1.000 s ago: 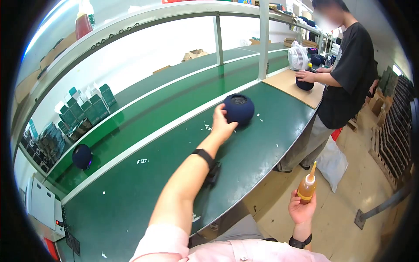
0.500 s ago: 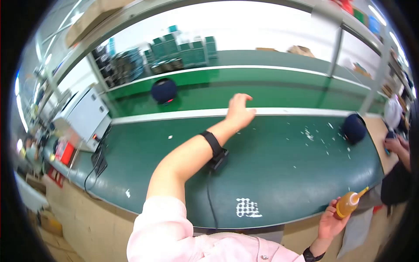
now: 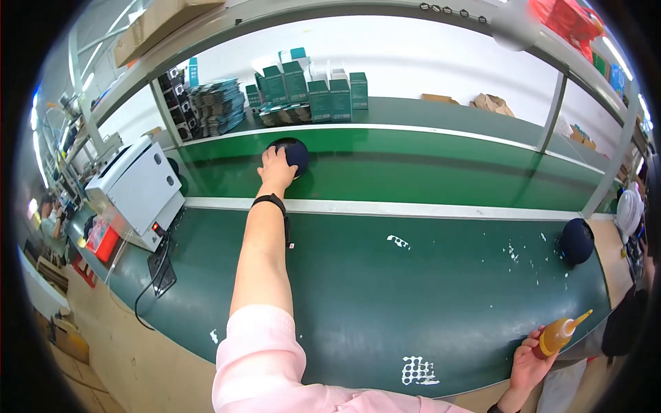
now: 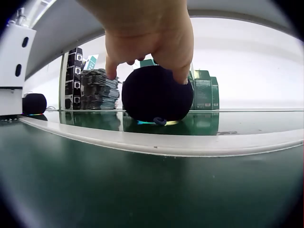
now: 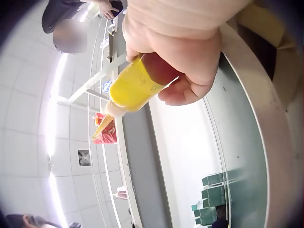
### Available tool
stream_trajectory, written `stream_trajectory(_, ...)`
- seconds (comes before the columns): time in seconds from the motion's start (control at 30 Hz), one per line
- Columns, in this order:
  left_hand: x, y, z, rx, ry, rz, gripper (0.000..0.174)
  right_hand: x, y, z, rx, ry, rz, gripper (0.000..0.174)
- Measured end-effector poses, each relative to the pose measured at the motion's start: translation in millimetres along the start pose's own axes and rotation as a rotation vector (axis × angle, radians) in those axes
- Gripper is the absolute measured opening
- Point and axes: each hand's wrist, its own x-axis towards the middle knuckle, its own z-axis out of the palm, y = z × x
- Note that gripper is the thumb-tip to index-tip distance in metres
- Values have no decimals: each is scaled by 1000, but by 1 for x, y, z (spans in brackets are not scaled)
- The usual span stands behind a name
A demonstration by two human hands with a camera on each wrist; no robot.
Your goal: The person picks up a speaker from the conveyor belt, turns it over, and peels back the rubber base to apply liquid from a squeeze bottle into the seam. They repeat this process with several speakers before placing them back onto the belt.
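My left hand [image 3: 277, 172] reaches over the low white rail and grips a round dark-blue fabric ball [image 3: 297, 157] on the bright green strip. In the left wrist view the fingers and thumb of that hand [image 4: 151, 42] spread down over opposite sides of the ball [image 4: 156, 97], which has a loop and coloured light at its base. Near the front right edge, my right hand [image 3: 529, 365] holds a yellow-brown squeeze bottle [image 3: 553, 337], nozzle tilted up and right. The right wrist view shows its fingers curled round the bottle [image 5: 135, 88].
Another dark ball [image 3: 577, 242] rests at the bench's right end. A white machine [image 3: 138, 193] with a cable stands left. Green boxes [image 3: 330, 100] and flat stacks [image 3: 219, 107] line the back. White scraps [image 3: 418, 372] lie on the bench [image 3: 372, 296].
The view has swung left. My left hand has let go of the ball now at the right and taken hold of the one on the green strip. The bottle stays in my right hand.
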Motion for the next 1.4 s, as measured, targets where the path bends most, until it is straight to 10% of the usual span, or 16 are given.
stream_trajectory(0.17,5,10,-3,103,147,148,44,0,5,4,-42,180,-97,53)
stream_trajectory(0.6,-10,25,-18,67,-25,416,51,1,11,19,-50,255,-64,55)
stream_trajectory(0.83,-80,58,-43,-199,-51,855,50,1,13,16,-44,188,-59,49)
stream_trajectory(1.03,-159,106,-102,-281,-365,877,48,0,15,13,-56,180,-87,44)
stream_trajectory(1.4,-296,167,-144,-535,-291,1140,40,-5,14,11,-10,188,-99,56)
